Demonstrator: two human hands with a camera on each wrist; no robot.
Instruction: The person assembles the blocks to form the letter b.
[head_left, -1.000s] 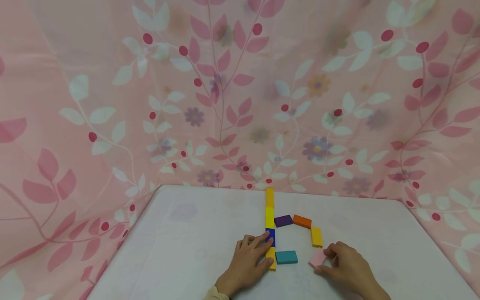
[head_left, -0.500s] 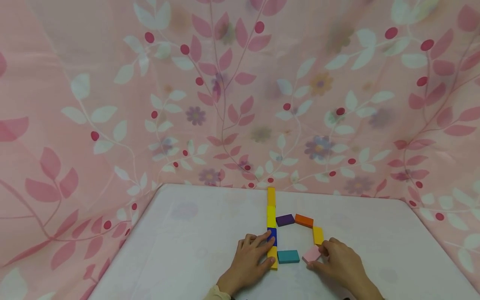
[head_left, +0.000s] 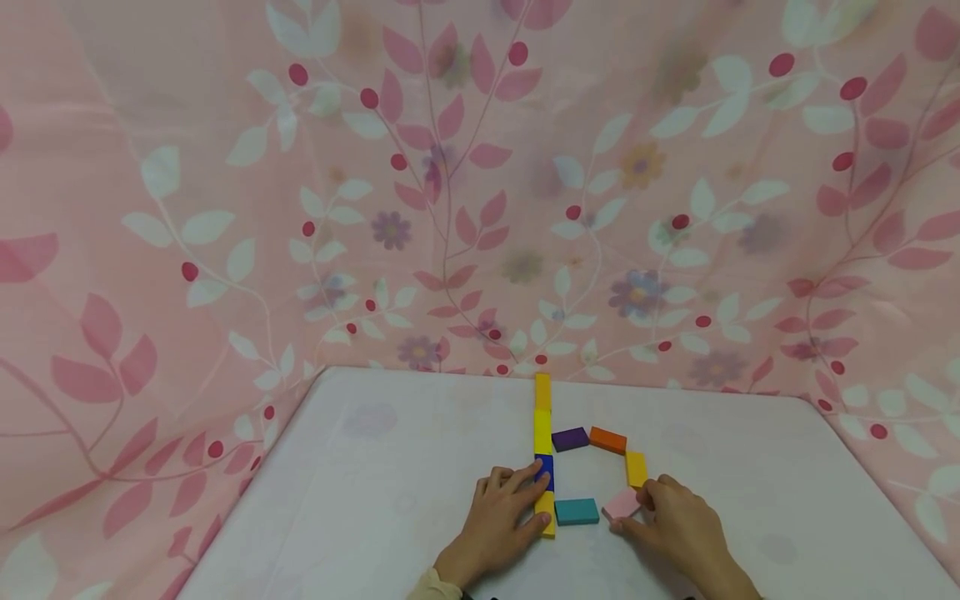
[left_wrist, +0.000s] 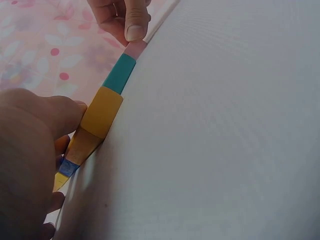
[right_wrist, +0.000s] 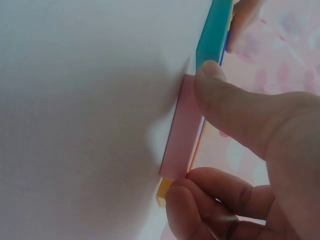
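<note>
My left hand (head_left: 491, 521) rests along a straight column of blocks, with fingertips on the blue block (head_left: 548, 463) and the thumb at the near yellow block (head_left: 546, 506). My right hand (head_left: 682, 525) pinches a pink block (head_left: 621, 505) between thumb and fingers, flat on the table. Just left of the pink block lies a teal block (head_left: 577, 512), its left end against the column. In the right wrist view the thumb covers the corner where the pink block (right_wrist: 181, 135) meets the teal one (right_wrist: 212, 37), so a gap there is hard to judge.
Two more yellow blocks (head_left: 542, 432) continue the column toward the back edge. A purple block (head_left: 570, 439), an orange block (head_left: 607, 440) and a yellow block (head_left: 636, 468) curve round on the right. A white cloth covers the table (head_left: 405, 467); a pink floral curtain (head_left: 465, 208) hangs behind.
My right hand has slid the pink block leftward, closer to the teal block, and turned it slightly. The left hand stays in place on the column.
</note>
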